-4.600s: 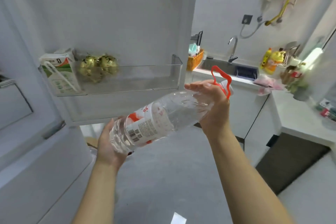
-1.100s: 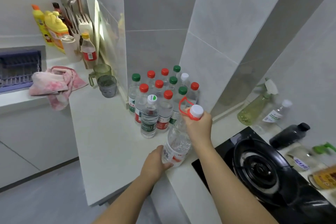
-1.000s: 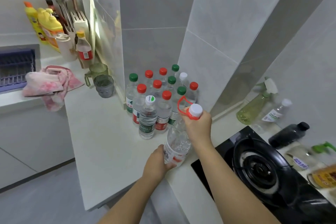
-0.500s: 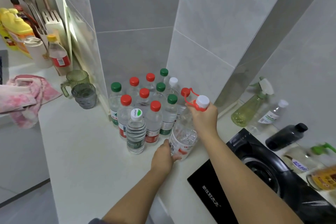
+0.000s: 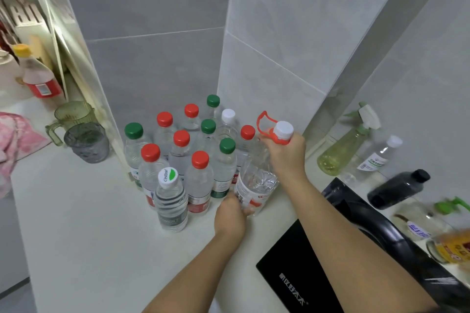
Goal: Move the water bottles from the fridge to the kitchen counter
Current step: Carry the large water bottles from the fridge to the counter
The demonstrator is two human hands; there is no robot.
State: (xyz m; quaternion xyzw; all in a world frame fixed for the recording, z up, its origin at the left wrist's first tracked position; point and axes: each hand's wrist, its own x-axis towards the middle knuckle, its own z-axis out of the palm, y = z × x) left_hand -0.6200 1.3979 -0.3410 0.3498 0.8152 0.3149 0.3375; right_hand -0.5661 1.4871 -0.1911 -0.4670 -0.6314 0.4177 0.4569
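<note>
large bottle (image 5: 256, 180) between both hands' grip

Two bare forearms reach in from the near edge, no sleeves, watch or bracelet on either. The left hand (image 5: 230, 216) and right hand (image 5: 287, 157) are ungloved, with no rings visible on the fingers.

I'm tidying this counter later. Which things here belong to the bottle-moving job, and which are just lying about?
Job: large bottle held by left hand and right hand; cluster of water bottles; counter.

Lying about: spray bottle, black bottle, two cups, pink cloth, stove.
</note>
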